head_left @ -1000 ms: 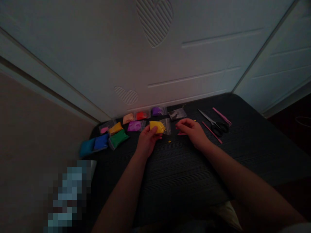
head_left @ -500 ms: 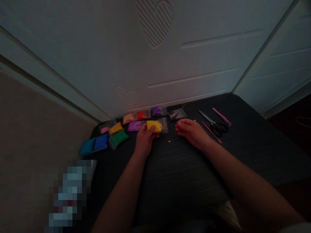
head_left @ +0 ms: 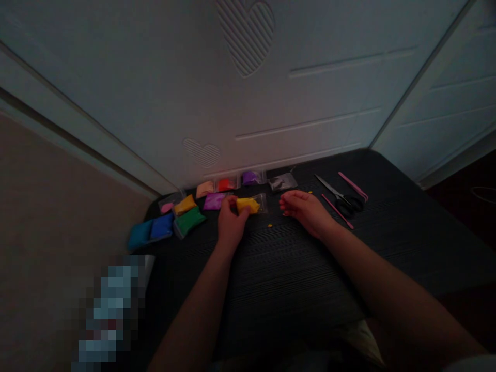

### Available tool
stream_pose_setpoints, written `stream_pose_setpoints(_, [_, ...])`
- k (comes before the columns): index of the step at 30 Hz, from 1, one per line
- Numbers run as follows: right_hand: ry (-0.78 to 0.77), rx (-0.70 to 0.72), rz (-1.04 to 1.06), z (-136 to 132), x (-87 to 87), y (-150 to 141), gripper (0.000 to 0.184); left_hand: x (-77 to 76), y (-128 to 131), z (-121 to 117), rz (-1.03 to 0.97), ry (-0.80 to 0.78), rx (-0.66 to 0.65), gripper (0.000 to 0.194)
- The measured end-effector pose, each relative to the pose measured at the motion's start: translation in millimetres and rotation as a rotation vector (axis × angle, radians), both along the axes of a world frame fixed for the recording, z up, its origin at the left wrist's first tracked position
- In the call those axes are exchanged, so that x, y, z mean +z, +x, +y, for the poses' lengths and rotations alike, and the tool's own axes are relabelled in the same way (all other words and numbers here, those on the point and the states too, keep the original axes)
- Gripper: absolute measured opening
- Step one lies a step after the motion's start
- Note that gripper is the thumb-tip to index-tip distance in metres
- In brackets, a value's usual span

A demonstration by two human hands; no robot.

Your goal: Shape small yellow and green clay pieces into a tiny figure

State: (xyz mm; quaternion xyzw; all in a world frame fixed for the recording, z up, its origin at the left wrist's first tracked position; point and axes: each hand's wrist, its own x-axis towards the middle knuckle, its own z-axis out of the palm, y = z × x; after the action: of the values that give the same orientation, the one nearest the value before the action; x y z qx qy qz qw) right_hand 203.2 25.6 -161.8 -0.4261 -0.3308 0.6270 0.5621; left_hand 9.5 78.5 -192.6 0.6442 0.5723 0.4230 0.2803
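Observation:
The clear zip bag of yellow clay-like material [head_left: 248, 205] lies on the dark table. My left hand [head_left: 232, 219] is at its left end, thumb touching the bag and index finger apart from it, near the purple bag [head_left: 214, 201]. To the right, my right hand [head_left: 304, 209] hovers low with its fingers curled together; whatever is in them is hidden. Between the hands sits a small yellow bit [head_left: 270, 226]. Another yellow bit [head_left: 310, 192] lies just beyond my right hand.
Scissors [head_left: 339, 196], a thin pink tool [head_left: 338, 212] and pink tweezers [head_left: 353, 186] lie on the right. Bags including green [head_left: 189, 221], blue [head_left: 161, 226], red [head_left: 227, 184] and a greyish one [head_left: 282, 182] line the left and back. A white panel [head_left: 186, 93] rises behind the table.
The yellow bag has come down onto the table, slightly rightward. My left fingers have come out from under it and spread. My right hand has barely moved.

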Motion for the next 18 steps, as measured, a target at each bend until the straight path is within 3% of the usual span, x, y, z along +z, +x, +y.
stream_pose_setpoints(4, [0.034,-0.02,-0.095,1.5,-4.0,-1.1,0.015,2.6,-0.9,-0.1,0.01,0.009,0.012,0.041])
stream_pose_setpoints(8, [0.099,-0.032,-0.234,2.7,-7.3,-3.2,0.014,7.8,-0.3,-1.5,-0.082,-0.086,-0.094,0.041])
stream_pose_setpoints(11, [0.168,-0.033,-0.339,2.0,-7.5,-4.3,0.013,12.0,0.0,-2.0,-0.186,-0.154,-0.151,0.029])
stream_pose_setpoints(18, [0.325,-0.039,-0.557,-1.9,-7.2,-9.4,0.007,11.3,4.7,-4.4,-0.568,-0.239,-0.208,0.024])
